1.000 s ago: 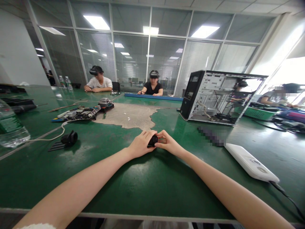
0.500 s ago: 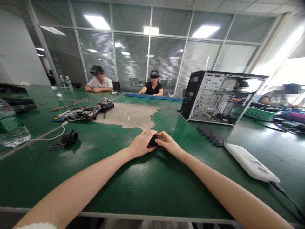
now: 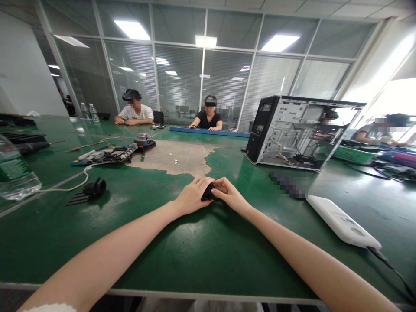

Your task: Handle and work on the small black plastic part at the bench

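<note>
Both my hands meet at the middle of the green table (image 3: pixel 182 255) around a small black part (image 3: pixel 207 193), mostly hidden by fingers, so its kind cannot be told. My left hand (image 3: pixel 192 195) is closed over its left side. From the right, my right hand (image 3: pixel 229 195) pinches its edge between thumb and fingers. Farther left lies a black plastic piece (image 3: pixel 94 188) with a round end and comb-like prongs, apart from both hands.
Back left, a circuit board (image 3: pixel 108 152) has a cooler (image 3: pixel 144 141) beside it. An open computer case (image 3: pixel 260 134) stands back right. A white power bank (image 3: pixel 341 221) with a cable lies at right, a water bottle (image 3: pixel 16 173) at left. Two people sit across, another at far right.
</note>
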Motion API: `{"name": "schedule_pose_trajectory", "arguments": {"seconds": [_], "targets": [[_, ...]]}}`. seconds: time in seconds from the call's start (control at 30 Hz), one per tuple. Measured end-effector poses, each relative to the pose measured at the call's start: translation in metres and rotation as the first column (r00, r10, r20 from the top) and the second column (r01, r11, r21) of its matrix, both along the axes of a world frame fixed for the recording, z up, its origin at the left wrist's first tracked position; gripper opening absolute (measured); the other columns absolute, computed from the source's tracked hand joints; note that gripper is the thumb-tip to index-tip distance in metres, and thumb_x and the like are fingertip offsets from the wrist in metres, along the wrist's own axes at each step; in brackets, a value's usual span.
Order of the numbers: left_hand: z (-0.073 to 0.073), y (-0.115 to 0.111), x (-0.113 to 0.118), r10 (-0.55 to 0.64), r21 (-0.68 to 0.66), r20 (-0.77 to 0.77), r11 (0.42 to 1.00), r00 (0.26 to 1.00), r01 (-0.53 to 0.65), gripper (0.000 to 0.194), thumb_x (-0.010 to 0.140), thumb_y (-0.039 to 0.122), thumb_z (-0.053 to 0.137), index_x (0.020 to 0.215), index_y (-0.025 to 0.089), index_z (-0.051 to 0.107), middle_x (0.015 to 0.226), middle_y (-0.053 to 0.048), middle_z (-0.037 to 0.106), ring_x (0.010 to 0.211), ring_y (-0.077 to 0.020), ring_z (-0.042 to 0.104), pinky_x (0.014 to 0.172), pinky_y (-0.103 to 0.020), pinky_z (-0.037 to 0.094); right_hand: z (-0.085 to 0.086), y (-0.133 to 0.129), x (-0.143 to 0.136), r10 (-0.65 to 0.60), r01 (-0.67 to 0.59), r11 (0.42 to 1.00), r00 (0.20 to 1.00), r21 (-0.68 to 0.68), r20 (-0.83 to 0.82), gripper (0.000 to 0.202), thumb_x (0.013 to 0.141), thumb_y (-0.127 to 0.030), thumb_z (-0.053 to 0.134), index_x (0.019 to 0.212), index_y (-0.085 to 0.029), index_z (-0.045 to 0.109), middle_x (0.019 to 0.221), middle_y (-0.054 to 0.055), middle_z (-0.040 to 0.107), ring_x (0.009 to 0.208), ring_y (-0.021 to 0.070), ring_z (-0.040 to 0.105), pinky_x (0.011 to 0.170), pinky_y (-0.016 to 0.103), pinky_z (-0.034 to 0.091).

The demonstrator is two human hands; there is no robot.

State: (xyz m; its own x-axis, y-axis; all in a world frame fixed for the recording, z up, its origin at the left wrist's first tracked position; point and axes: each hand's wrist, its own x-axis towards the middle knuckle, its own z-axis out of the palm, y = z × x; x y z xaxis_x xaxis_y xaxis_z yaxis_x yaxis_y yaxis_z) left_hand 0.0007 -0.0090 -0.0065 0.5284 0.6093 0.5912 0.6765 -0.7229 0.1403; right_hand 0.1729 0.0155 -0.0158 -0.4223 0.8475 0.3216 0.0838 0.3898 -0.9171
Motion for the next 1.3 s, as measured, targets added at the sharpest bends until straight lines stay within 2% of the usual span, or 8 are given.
{"name": "schedule_pose_trajectory", "arguments": {"seconds": [0.13, 0.33, 0.5, 0.73, 0.87, 1.03, 1.17, 1.3], "targets": [[-0.0004, 0.0002, 0.0002, -0.002, -0.002, 0.000, 1.000, 1.000, 0.002, 0.058, 0.069, 0.029, 0.060, 0.119, 0.019, 0.032, 0.118, -0.006, 0.046, 0.104, -0.0229, 0.044, 0.088, -0.037, 0.039, 0.0021, 0.0005, 0.0013, 0.025, -0.024, 0.999, 0.999, -0.022, 0.046, 0.027, 0.071, -0.033, 0.057, 0.091, -0.019, 0.046, 0.091, 0.002, 0.052, 0.078, 0.0128, 0.055, 0.074, 0.032, 0.045], [-0.0011, 0.0004, 0.0005, 0.001, 0.010, 0.013, 1.000, 1.000, -0.001, 0.056, 0.069, 0.028, 0.059, 0.118, 0.019, 0.033, 0.117, -0.007, 0.046, 0.103, -0.0225, 0.045, 0.088, -0.037, 0.039, 0.0069, -0.0047, 0.0027, 0.093, -0.096, 0.992, 0.994, 0.077, 0.048, 0.029, 0.065, -0.028, 0.064, 0.085, -0.020, 0.044, 0.088, -0.001, 0.049, 0.082, 0.0128, 0.054, 0.079, 0.031, 0.044], [-0.0006, -0.0002, 0.0002, -0.003, 0.011, 0.014, 1.000, 1.000, 0.003, 0.058, 0.069, 0.029, 0.060, 0.119, 0.019, 0.032, 0.117, -0.007, 0.046, 0.103, -0.0222, 0.045, 0.088, -0.037, 0.039, 0.0052, -0.0053, 0.0006, 0.028, -0.033, 0.997, 0.998, 0.071, 0.063, 0.018, 0.074, -0.033, 0.054, 0.083, -0.020, 0.045, 0.081, -0.001, 0.050, 0.071, 0.0105, 0.053, 0.071, 0.029, 0.045], [0.0001, 0.0000, 0.0004, 0.002, 0.000, 0.005, 1.000, 1.000, -0.002, 0.058, 0.069, 0.028, 0.061, 0.119, 0.019, 0.032, 0.117, -0.006, 0.047, 0.103, -0.0227, 0.044, 0.087, -0.037, 0.040, -0.0016, 0.0004, -0.0007, -0.042, 0.039, 0.998, 0.997, 0.044, 0.062, 0.028, 0.072, -0.035, 0.056, 0.093, -0.019, 0.046, 0.091, 0.002, 0.051, 0.074, 0.0114, 0.053, 0.070, 0.030, 0.046], [0.0000, 0.0000, 0.0005, 0.001, 0.004, 0.008, 1.000, 1.000, -0.001, 0.058, 0.069, 0.028, 0.060, 0.119, 0.019, 0.032, 0.117, -0.006, 0.047, 0.104, -0.0227, 0.045, 0.087, -0.037, 0.040, 0.0004, 0.0003, 0.0015, 0.032, -0.032, 0.999, 0.998, -0.005, 0.051, 0.030, 0.069, -0.034, 0.059, 0.090, -0.020, 0.044, 0.091, 0.002, 0.051, 0.076, 0.0123, 0.055, 0.071, 0.032, 0.046], [-0.0008, -0.0001, 0.0002, 0.000, 0.010, 0.003, 1.000, 1.000, -0.001, 0.057, 0.069, 0.027, 0.059, 0.118, 0.019, 0.033, 0.117, -0.006, 0.047, 0.103, -0.0221, 0.044, 0.087, -0.036, 0.039, 0.0059, -0.0026, 0.0036, 0.113, -0.113, 0.994, 0.993, 0.009, 0.025, 0.032, 0.064, -0.029, 0.065, 0.084, -0.021, 0.042, 0.090, 0.000, 0.051, 0.085, 0.0134, 0.053, 0.075, 0.030, 0.045], [-0.0009, 0.0001, 0.0001, -0.001, 0.012, 0.001, 1.000, 1.000, 0.001, 0.057, 0.069, 0.028, 0.060, 0.118, 0.018, 0.033, 0.117, -0.006, 0.047, 0.102, -0.0221, 0.044, 0.088, -0.036, 0.039, 0.0055, -0.0028, 0.0013, 0.074, -0.074, 0.997, 0.997, -0.005, -0.003, 0.024, 0.070, -0.034, 0.059, 0.081, -0.021, 0.043, 0.084, -0.001, 0.050, 0.077, 0.0112, 0.052, 0.070, 0.028, 0.045], [-0.0009, 0.0005, 0.0002, 0.004, 0.011, 0.004, 1.000, 1.000, -0.004, 0.057, 0.069, 0.029, 0.060, 0.118, 0.019, 0.033, 0.118, -0.006, 0.047, 0.103, -0.0225, 0.044, 0.087, -0.037, 0.039, 0.0024, -0.0029, -0.0012, 0.040, -0.040, 0.998, 0.999, -0.049, -0.007, 0.025, 0.069, -0.035, 0.059, 0.084, -0.021, 0.043, 0.083, -0.002, 0.050, 0.068, 0.0092, 0.052, 0.065, 0.027, 0.044]]}}
